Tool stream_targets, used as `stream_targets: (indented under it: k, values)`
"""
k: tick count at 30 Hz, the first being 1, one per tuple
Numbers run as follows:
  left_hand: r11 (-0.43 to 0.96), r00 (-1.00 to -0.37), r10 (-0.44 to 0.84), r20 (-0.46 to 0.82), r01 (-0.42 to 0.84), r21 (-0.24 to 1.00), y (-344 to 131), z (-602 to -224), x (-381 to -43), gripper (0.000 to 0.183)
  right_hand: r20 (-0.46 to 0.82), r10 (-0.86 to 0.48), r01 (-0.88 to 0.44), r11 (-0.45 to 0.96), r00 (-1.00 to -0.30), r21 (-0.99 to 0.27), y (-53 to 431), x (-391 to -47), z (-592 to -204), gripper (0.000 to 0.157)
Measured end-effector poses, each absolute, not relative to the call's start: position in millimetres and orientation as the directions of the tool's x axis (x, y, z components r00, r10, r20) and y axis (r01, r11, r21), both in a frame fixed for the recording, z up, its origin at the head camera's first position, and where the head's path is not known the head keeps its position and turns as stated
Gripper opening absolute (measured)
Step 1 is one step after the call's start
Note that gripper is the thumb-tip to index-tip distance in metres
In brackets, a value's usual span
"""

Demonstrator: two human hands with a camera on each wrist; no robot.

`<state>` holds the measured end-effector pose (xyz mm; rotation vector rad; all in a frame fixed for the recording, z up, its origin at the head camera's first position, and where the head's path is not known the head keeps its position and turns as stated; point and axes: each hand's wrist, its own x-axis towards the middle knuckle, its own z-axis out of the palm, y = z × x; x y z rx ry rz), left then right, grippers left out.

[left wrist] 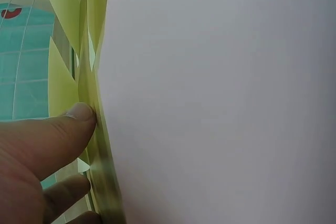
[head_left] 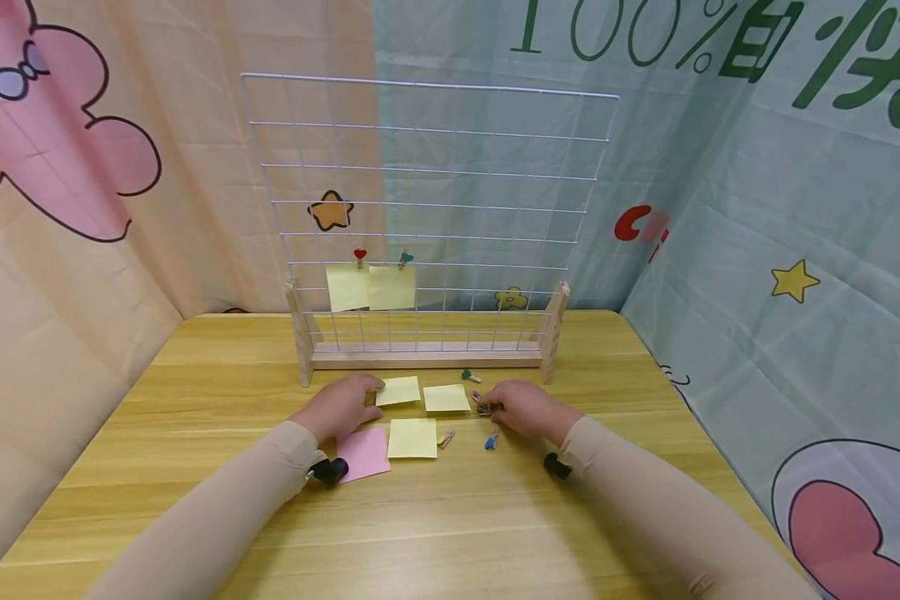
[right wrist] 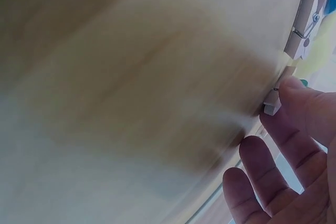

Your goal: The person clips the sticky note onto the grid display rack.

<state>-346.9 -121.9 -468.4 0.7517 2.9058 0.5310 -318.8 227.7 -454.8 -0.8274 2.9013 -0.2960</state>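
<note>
So the right hand (head_left: 532, 409) has a small wooden clip (right wrist: 272, 98) pinched between thumb and forefinger, going by the right wrist view. The clip sits right at the fingertips with 1 end poking past them; I guess that grip keeps it easy to turn. The other fingers are loosely bent and look free.

The left hand (head_left: 342, 406) is different: thumb and forefinger are spread, a gap between them, right at the left edge of a yellow note (head_left: 398, 390). Looks like they're just steadying it or lining up on that edge. I can't tell if the forefinger actually touches the paper.

2 more yellow notes and a pink note (head_left: 364, 454) lie flat nearby, edges clear of each other, probably so each lifts on its own. A blue-topped clip (head_left: 491, 440) lies loose near the right hand, handy to reach imo.

Up on the wire grid (head_left: 435, 172), 2 yellow notes hang side by side, each with 1 clip at its top edge, which seems to be what holds them up.
</note>
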Motion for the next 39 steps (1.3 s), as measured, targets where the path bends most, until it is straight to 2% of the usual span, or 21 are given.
stream_targets:
  k: [9, 21, 32, 39]
  values:
    - [0.828, -0.885, 0.466, 0.014, 0.441, 0.347, -120.3, -468.5, -347.6, 0.048, -0.059, -0.528, -0.505, 0.834, -0.847, -0.221, 225.9, -318.6, -455.0, 0.032]
    - [0.831, -0.926, 0.376, -0.016, 0.33, 0.448, -120.1, -465.9, -347.9, 0.049, -0.07, -0.557, -0.531, 0.817, -0.827, -0.224, 227.9, -318.8, -457.9, 0.03]
    - [0.766, -0.93, 0.363, -0.057, 0.263, 0.587, -119.4, -467.1, -349.0, 0.054, -0.087, -0.491, -0.433, 0.828, -0.867, -0.355, 229.9, -314.3, -451.8, 0.041]
    - [0.744, -0.934, 0.355, -0.047, 0.251, 0.62, -117.0, -465.3, -344.7, 0.06, -0.082, -0.444, -0.368, 0.821, -0.892, -0.436, 228.9, -316.2, -450.7, 0.027]
